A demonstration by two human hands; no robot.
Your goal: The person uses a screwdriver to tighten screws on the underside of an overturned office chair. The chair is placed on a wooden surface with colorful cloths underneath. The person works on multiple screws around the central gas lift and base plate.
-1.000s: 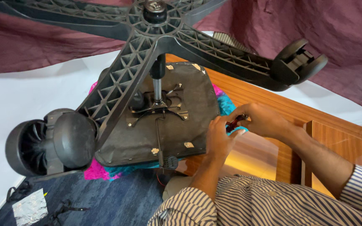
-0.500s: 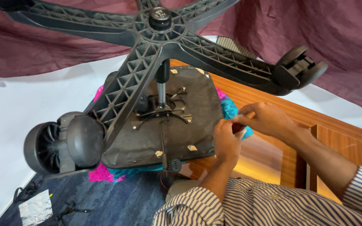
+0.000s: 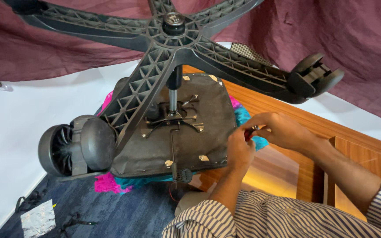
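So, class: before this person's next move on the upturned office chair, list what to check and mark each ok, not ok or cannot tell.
1. Chair seat upside down, base up: ok.
2. Both hands at the seat's right edge, left hand and right hand: ok.
3. Small tool pinched between the hands: ok; its kind, cannot tell.
4. Near wheel clear of the hands: ok.
5. Seat steady on the wooden desk: cannot tell.

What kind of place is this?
Probably an office or home corner used for repairs: an upturned black swivel chair lies on a polished wooden desk, above blue carpet, with maroon cloth behind.
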